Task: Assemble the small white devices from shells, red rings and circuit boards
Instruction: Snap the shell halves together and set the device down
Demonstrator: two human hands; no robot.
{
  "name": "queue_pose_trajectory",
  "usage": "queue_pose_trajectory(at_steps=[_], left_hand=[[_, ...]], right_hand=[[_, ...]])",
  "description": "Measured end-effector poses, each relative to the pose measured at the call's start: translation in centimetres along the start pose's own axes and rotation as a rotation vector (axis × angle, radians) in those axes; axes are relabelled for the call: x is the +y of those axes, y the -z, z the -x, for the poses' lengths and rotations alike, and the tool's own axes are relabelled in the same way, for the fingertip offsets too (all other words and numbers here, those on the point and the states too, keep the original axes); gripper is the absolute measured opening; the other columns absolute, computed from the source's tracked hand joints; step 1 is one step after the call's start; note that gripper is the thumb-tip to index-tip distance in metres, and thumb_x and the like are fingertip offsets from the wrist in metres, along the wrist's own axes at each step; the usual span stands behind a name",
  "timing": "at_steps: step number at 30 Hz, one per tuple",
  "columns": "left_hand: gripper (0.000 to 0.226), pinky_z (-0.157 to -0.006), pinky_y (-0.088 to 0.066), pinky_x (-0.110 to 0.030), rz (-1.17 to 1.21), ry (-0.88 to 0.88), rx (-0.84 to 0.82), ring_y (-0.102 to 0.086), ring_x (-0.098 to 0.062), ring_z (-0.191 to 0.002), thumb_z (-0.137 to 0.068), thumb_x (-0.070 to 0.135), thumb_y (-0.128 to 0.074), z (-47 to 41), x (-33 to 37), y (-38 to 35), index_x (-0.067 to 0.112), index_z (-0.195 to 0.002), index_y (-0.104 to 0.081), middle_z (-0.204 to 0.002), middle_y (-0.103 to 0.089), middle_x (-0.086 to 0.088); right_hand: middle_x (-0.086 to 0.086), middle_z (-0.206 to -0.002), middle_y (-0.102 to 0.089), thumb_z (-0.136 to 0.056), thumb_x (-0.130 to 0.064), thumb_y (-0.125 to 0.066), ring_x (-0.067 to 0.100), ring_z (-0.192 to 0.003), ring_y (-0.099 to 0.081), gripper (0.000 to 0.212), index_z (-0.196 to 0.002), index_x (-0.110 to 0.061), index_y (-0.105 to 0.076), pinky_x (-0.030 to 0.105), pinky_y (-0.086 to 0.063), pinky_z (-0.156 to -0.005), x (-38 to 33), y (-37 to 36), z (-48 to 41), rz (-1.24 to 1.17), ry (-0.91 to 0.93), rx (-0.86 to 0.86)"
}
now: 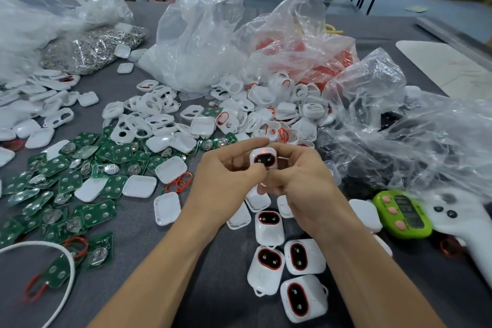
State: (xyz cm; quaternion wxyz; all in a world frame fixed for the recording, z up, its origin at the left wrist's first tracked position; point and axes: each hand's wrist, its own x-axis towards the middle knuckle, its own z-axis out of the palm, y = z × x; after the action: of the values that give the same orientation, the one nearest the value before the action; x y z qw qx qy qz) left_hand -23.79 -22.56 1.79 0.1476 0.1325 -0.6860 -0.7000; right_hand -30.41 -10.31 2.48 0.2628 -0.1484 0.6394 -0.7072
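Both hands hold one small white device point(264, 158) above the grey table; its black window has a red ring and a small red light glows at its top edge. My left hand point(226, 176) grips it from the left with the thumb on its front. My right hand point(298, 176) grips it from the right. Several finished devices point(269, 228) lie near me under my wrists. Green circuit boards point(66, 181) spread at left, white shells point(149, 120) pile behind them, and loose red rings point(179, 182) lie beside a shell.
Clear plastic bags stand at the back: one with white parts point(197, 42), one with red rings point(300, 45), one with metal pieces point(93, 48). A green timer point(403, 214) and a white controller point(463, 224) lie at right. A white cord point(64, 250) curves at front left.
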Motion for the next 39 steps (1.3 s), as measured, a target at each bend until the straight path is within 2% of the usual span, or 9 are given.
queue_pose_trajectory(at_steps=[5,9,14,19,22,27,31,34,39], left_hand=[[0.036,-0.07,-0.056,-0.032,0.025,0.013,0.038,-0.064,-0.016,-0.07,-0.074,0.014,-0.072,-0.1,0.0,-0.2,0.035,-0.101,-0.082,-0.07,-0.071,-0.002],[0.023,-0.082,-0.062,-0.042,0.031,-0.017,0.095,-0.077,-0.023,-0.087,-0.082,0.015,-0.078,-0.2,0.2,0.3,0.032,-0.098,-0.084,-0.089,-0.08,-0.005],[0.028,-0.07,-0.059,-0.019,-0.058,-0.08,0.249,-0.077,-0.009,-0.078,-0.08,0.01,-0.085,-0.4,0.0,1.0,0.037,-0.087,-0.082,-0.081,-0.08,0.008],[0.019,-0.065,-0.059,-0.026,-0.253,-0.139,0.307,-0.072,-0.005,-0.066,-0.073,0.029,-0.085,0.0,-0.4,0.5,0.04,-0.085,-0.075,-0.075,-0.076,0.018],[0.02,-0.061,-0.056,-0.019,-0.26,-0.162,0.283,-0.069,-0.003,-0.062,-0.074,0.027,-0.084,0.1,-0.4,0.5,0.04,-0.084,-0.073,-0.074,-0.076,0.018],[0.024,-0.057,-0.052,-0.015,-0.253,-0.131,0.262,-0.067,-0.001,-0.06,-0.074,0.021,-0.085,-0.2,-0.6,0.8,0.04,-0.084,-0.073,-0.074,-0.076,0.015],[0.02,-0.067,-0.062,-0.032,-0.271,-0.103,0.206,-0.072,-0.008,-0.07,-0.072,0.038,-0.08,-0.1,-0.4,0.5,0.051,-0.087,-0.077,-0.078,-0.076,0.015],[0.01,-0.07,-0.063,-0.052,-0.18,-0.084,0.171,-0.072,-0.03,-0.074,-0.077,0.036,-0.078,-0.1,-0.3,0.4,0.041,-0.085,-0.082,-0.076,-0.077,-0.001],[0.008,-0.064,-0.054,-0.035,-0.036,-0.04,0.17,-0.065,-0.017,-0.067,-0.078,0.02,-0.081,-0.2,-0.4,0.7,0.026,-0.082,-0.084,-0.076,-0.077,-0.01]], right_hand=[[0.003,-0.06,-0.067,-0.066,0.03,-0.049,0.009,-0.046,-0.057,0.053,-0.081,-0.012,-0.077,0.022,-0.049,-0.049,-0.2,-0.2,0.1,0.013,0.01,0.006],[-0.004,-0.056,-0.06,-0.063,0.0,-0.056,0.013,-0.057,-0.055,0.044,-0.095,-0.021,-0.078,0.027,-0.046,-0.06,0.3,-0.4,0.1,0.155,0.007,0.09],[0.005,-0.07,-0.073,-0.069,-0.016,-0.065,0.016,-0.063,-0.061,0.024,-0.089,-0.029,-0.072,0.036,-0.052,-0.066,0.2,-0.3,0.3,0.199,0.052,0.213],[-0.004,-0.063,-0.073,-0.076,-0.007,-0.074,0.004,-0.047,-0.056,0.025,-0.083,-0.03,-0.073,0.017,-0.043,-0.05,0.2,0.0,0.3,0.313,0.104,0.31],[-0.004,-0.061,-0.073,-0.076,-0.001,-0.076,0.004,-0.049,-0.061,0.03,-0.079,-0.031,-0.074,0.02,-0.047,-0.052,0.3,-0.1,0.4,0.3,0.11,0.341],[0.007,-0.065,-0.073,-0.072,-0.013,-0.072,0.015,-0.057,-0.062,0.022,-0.078,-0.035,-0.074,0.033,-0.052,-0.06,-0.1,0.0,0.5,0.241,0.08,0.222],[0.009,-0.063,-0.071,-0.079,-0.002,-0.074,0.013,-0.054,-0.059,0.022,-0.077,-0.024,-0.074,0.026,-0.051,-0.057,-0.1,0.2,0.5,0.182,0.043,0.129],[0.007,-0.062,-0.07,-0.073,-0.006,-0.073,0.012,-0.053,-0.058,0.017,-0.082,-0.02,-0.073,0.025,-0.05,-0.057,0.0,0.2,0.5,0.184,0.04,0.121],[0.007,-0.06,-0.069,-0.069,-0.02,-0.072,0.013,-0.052,-0.057,0.007,-0.074,-0.025,-0.069,0.027,-0.048,-0.057,0.1,0.0,0.5,0.248,0.073,0.113]])
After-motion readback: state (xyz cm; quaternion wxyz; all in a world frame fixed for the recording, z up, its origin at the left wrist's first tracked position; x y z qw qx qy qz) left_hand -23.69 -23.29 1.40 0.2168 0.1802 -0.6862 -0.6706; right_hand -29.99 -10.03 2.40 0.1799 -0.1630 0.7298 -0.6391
